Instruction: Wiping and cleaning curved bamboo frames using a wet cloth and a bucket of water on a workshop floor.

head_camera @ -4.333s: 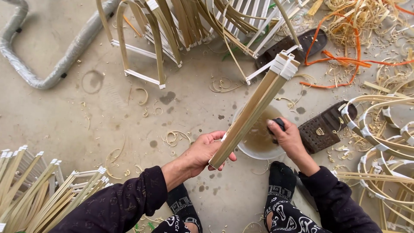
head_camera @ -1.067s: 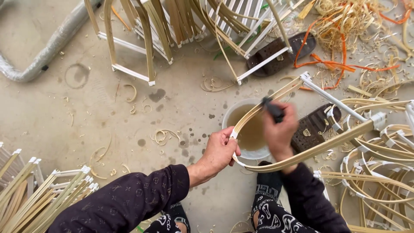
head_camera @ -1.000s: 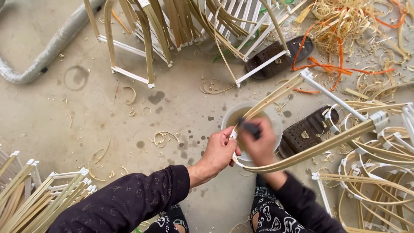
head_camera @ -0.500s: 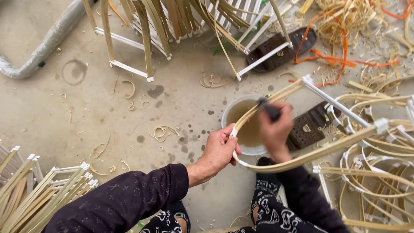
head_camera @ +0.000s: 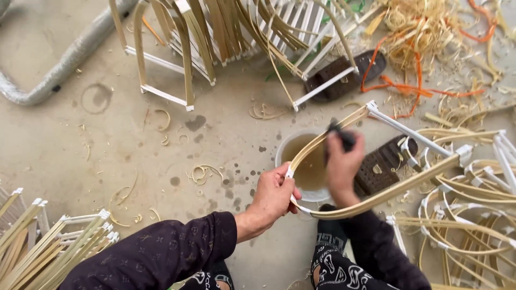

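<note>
While the left hand (head_camera: 273, 197) grips the bent bamboo strip bundle (head_camera: 376, 196) at its bend over the bowl (head_camera: 307, 166), the right hand (head_camera: 340, 165) closes on a dark brush (head_camera: 343, 136). Bundle judged light, springy; best held at the taped bend.

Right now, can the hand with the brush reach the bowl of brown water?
Probably yes. The right hand holds a dark brush just above the bowl, and only the bent bamboo strips cross over it, leaving open liquid below.
</note>
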